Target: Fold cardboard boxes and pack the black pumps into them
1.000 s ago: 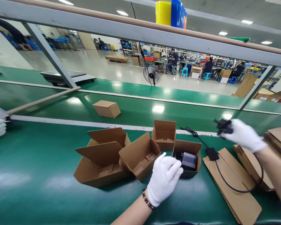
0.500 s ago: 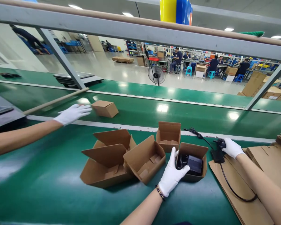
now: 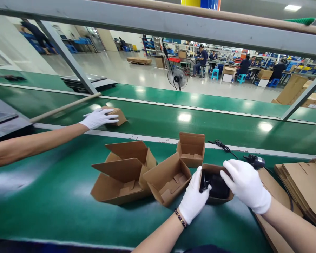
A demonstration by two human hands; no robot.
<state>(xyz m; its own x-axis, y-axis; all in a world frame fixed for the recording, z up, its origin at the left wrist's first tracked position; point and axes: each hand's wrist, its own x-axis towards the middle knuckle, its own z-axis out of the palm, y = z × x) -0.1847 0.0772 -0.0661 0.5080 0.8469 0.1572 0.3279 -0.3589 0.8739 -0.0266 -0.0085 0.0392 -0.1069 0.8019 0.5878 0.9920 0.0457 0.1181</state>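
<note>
A small open carton (image 3: 218, 201) holds a black device (image 3: 218, 186). My left hand (image 3: 194, 196), white-gloved with a beaded bracelet, grips the carton's left side, thumb over the near edge. At the carton's right rim is my right hand (image 3: 243, 181), also gloved, its thumb and fingers around the raised flap's corner. Beyond my right hand a black adapter (image 3: 255, 161) with a coiled cable (image 3: 219, 144) lies near the belt's edge. Several open, unfilled cartons stand to the left, among them one tilted carton (image 3: 171, 182) and one upright carton (image 3: 191, 151).
Another person's gloved hand (image 3: 100, 118) rests on a closed carton (image 3: 118, 116) on the far green strip. Flat cardboard sheets (image 3: 302, 186) are stacked at the right. A metal frame (image 3: 158, 23) crosses overhead; a scale (image 3: 86, 82) stands at the back left.
My right hand has left the black adapter at the right and moved left to the carton with the device. The other person's hand has moved right onto the closed carton.
</note>
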